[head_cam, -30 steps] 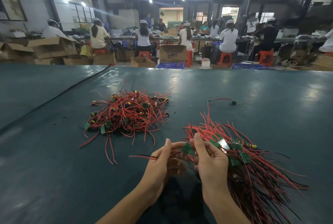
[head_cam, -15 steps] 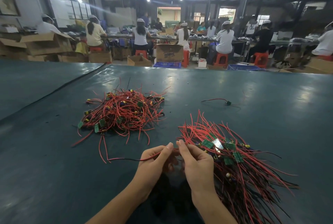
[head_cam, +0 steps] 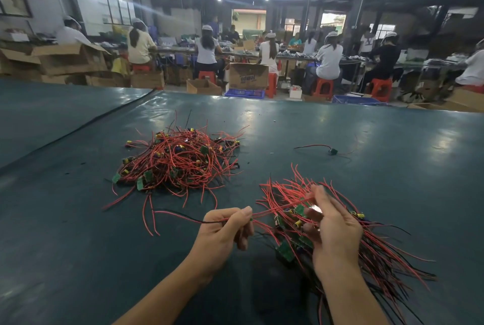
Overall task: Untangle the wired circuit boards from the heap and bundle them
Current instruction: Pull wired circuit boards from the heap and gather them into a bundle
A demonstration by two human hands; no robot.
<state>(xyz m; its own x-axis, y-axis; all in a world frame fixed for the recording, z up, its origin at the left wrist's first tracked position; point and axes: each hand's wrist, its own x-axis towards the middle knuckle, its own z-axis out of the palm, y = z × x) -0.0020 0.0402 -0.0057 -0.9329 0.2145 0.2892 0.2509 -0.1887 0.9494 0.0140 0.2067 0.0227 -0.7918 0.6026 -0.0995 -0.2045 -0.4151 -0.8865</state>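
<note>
A tangled heap [head_cam: 180,162] of small green circuit boards with red and black wires lies on the dark green table at centre left. To the right lies a straighter bundle [head_cam: 372,243] of the same wired boards, wires fanned out. My left hand [head_cam: 225,233] pinches one board's red and black wires between thumb and fingers; the wires trail left over the table. My right hand [head_cam: 332,230] is over the bundle, its fingertips pinching the far end of that red wire, which is stretched between both hands.
One loose wired part [head_cam: 331,150] lies alone at the table's far right. The table [head_cam: 78,259] ends at the back, beyond which several people sit on red stools among cardboard boxes [head_cam: 247,76] and blue crates.
My hands have drawn apart: the right one went up and right over the bundle, pulling the red wire taut, while the left one stayed holding the wires.
</note>
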